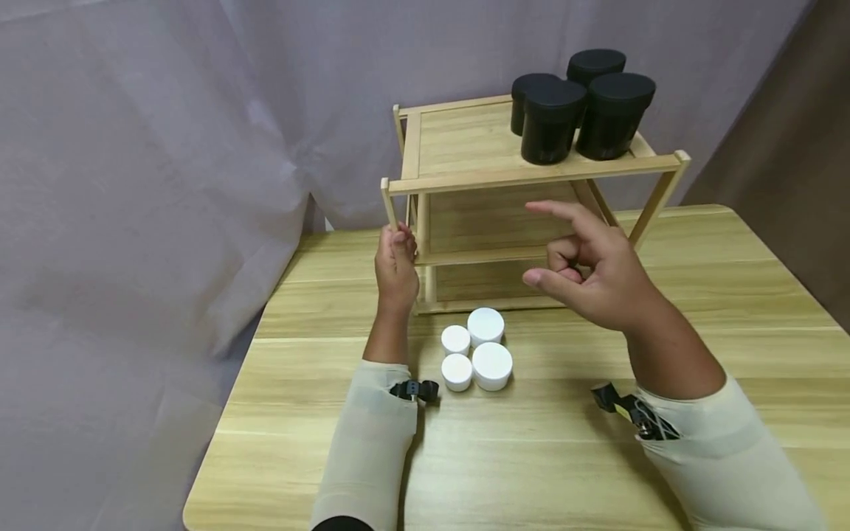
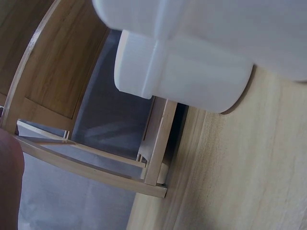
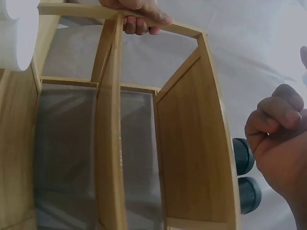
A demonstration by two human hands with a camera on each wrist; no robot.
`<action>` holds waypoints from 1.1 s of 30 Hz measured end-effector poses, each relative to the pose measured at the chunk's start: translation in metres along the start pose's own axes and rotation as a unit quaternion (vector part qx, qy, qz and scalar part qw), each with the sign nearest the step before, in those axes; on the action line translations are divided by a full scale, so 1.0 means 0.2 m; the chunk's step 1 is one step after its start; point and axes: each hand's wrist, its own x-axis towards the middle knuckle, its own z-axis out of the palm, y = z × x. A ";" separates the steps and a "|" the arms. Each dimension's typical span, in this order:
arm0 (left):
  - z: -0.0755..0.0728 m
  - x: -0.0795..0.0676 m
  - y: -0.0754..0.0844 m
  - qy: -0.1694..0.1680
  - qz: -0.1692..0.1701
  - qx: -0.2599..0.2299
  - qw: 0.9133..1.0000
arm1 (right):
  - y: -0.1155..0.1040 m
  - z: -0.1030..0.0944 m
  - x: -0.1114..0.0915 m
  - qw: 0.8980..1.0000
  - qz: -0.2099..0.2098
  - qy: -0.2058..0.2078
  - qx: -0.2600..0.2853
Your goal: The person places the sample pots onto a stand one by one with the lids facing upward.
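Note:
A light wooden three-tier rack [image 1: 465,147] stands on the table. My left hand [image 1: 396,269] grips its left front post, and the right wrist view shows the fingers wrapped round that side rail. In front of the rack's right half, my right hand [image 1: 600,276] is raised and holds nothing. Its index finger and thumb are stretched out while the other fingers curl in. Several black lidded jars [image 1: 554,125] stand grouped at the right of the top shelf. Several white lidded jars [image 1: 492,363], two larger and two smaller, cluster before the rack's lower front bar.
The wooden table [image 1: 319,413] has rounded corners and a left edge beside my left forearm. A grey cloth backdrop [image 1: 166,184] hangs behind and to the left. The rack's lower shelves [image 1: 491,221] lie beneath the top one. A brown surface rises at the far right.

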 end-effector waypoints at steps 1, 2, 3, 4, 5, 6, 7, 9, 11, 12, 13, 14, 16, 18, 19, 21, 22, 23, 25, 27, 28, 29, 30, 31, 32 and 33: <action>0.00 0.00 0.00 -0.001 -0.001 0.001 1.000 | 0.01 0.00 -0.01 1.000 0.001 -0.001 0.013; 0.01 0.00 0.00 -0.002 0.001 0.003 1.000 | 0.01 0.00 -0.03 1.000 0.002 -0.003 0.020; 0.01 0.00 0.00 -0.002 0.002 0.004 1.000 | 0.02 0.00 -0.04 1.000 0.007 -0.005 0.023; 0.01 0.00 0.00 -0.002 0.005 0.006 1.000 | 0.03 0.00 -0.05 1.000 0.012 -0.007 0.027; 0.00 0.00 0.00 -0.001 0.008 0.006 1.000 | 0.04 0.00 -0.06 0.999 0.019 -0.010 0.026; 0.00 0.00 0.00 0.000 0.010 0.007 1.000 | 0.04 0.01 -0.07 0.999 0.026 -0.011 0.026; 0.00 0.00 0.00 0.001 0.012 0.007 1.000 | 0.05 0.01 -0.08 0.999 0.032 -0.012 0.030; 0.00 0.00 0.00 0.000 0.012 0.008 1.000 | 0.06 0.01 -0.10 0.998 0.043 -0.011 0.038; 0.00 0.00 -0.01 -0.001 0.010 0.008 1.000 | 0.08 0.02 -0.11 0.997 0.046 -0.014 0.056; 0.00 0.00 -0.01 -0.002 0.009 0.010 1.000 | 0.09 0.02 -0.12 0.997 0.045 -0.016 0.065; 0.01 0.00 -0.01 -0.003 0.009 0.011 1.000 | 0.10 0.02 -0.12 0.996 0.043 -0.018 0.072; 0.01 0.00 -0.01 -0.005 0.009 0.012 1.000 | 0.11 0.03 -0.12 0.996 0.045 -0.021 0.072; 0.01 -0.01 -0.01 -0.005 0.011 0.017 1.000 | 0.12 0.03 -0.12 0.996 0.051 -0.030 0.070; 0.00 0.00 0.00 -0.002 0.014 0.023 1.000 | 0.13 0.03 -0.12 0.995 0.064 -0.042 0.057; 0.01 0.00 -0.01 0.000 0.015 0.025 1.000 | 0.14 0.03 -0.12 0.995 0.072 -0.048 0.048; 0.01 -0.01 -0.01 0.001 0.014 0.026 1.000 | 0.14 0.02 -0.12 0.994 0.087 -0.060 0.031; 0.01 -0.01 -0.01 0.000 0.013 0.026 1.000 | 0.15 0.01 -0.12 0.993 0.092 -0.065 0.025; 0.01 -0.01 -0.01 -0.001 0.012 0.027 1.000 | 0.15 0.01 -0.12 0.993 0.098 -0.068 0.021; 0.01 -0.01 -0.01 -0.003 0.010 0.029 1.000 | 0.16 0.00 -0.13 0.991 0.107 -0.076 0.008; 0.00 -0.01 0.00 -0.002 0.008 0.030 1.000 | 0.16 -0.01 -0.13 0.989 0.119 -0.087 -0.006; 0.00 -0.01 0.00 0.000 0.008 0.030 1.000 | 0.16 -0.02 -0.13 0.988 0.126 -0.093 -0.014; 0.00 -0.01 0.00 0.000 0.008 0.029 1.000 | 0.17 -0.02 -0.13 0.986 0.134 -0.100 -0.022; 0.00 -0.01 0.00 0.001 0.008 0.026 1.000 | 0.17 -0.02 -0.14 0.984 0.143 -0.106 -0.030; 0.00 -0.01 0.00 0.000 0.009 0.023 1.000 | 0.17 -0.03 -0.14 0.981 0.151 -0.113 -0.040; 0.00 -0.01 0.00 -0.002 0.009 0.019 1.000 | 0.17 -0.03 -0.14 0.978 0.163 -0.119 -0.046; 0.01 0.00 0.00 -0.005 0.009 0.015 1.000 | 0.17 -0.04 -0.14 0.975 0.175 -0.125 -0.054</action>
